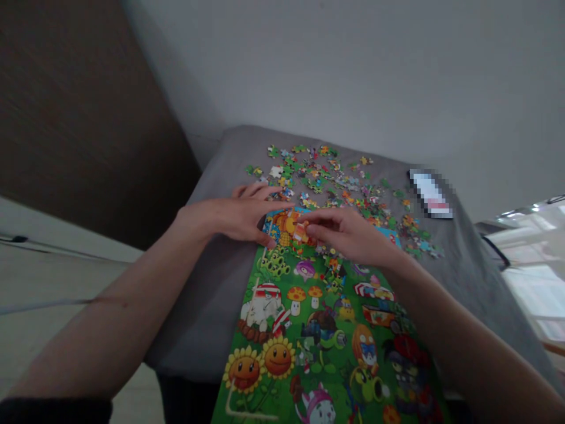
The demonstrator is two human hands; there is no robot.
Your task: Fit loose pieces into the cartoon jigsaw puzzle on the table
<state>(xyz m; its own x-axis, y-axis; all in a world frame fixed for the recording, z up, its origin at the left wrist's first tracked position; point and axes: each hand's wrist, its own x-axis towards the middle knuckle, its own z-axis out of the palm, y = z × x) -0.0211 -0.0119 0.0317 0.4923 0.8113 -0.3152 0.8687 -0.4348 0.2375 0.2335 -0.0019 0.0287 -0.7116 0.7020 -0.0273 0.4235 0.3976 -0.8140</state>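
Note:
A long green sheet (318, 335) printed with cartoon sunflowers, mushrooms and other figures lies on a grey cloth-covered surface (207, 318), its far end running under my hands. My left hand (233, 219) rests flat with the fingers apart, its fingertips at the sheet's far end beside orange printed pieces. My right hand (344, 232) pinches a small orange jigsaw piece (302, 232) between thumb and fingers. Beyond both hands lies a scattered spread of many colourful jigsaw pieces (326, 179). Whether the sheet is an assembled puzzle or a poster, I cannot tell.
A phone-like object (430, 193), blurred out, lies on the grey cloth at the far right. A pale wall rises behind the surface, a dark brown panel (88, 112) stands at the left, and a bright window (534, 277) shows at the right.

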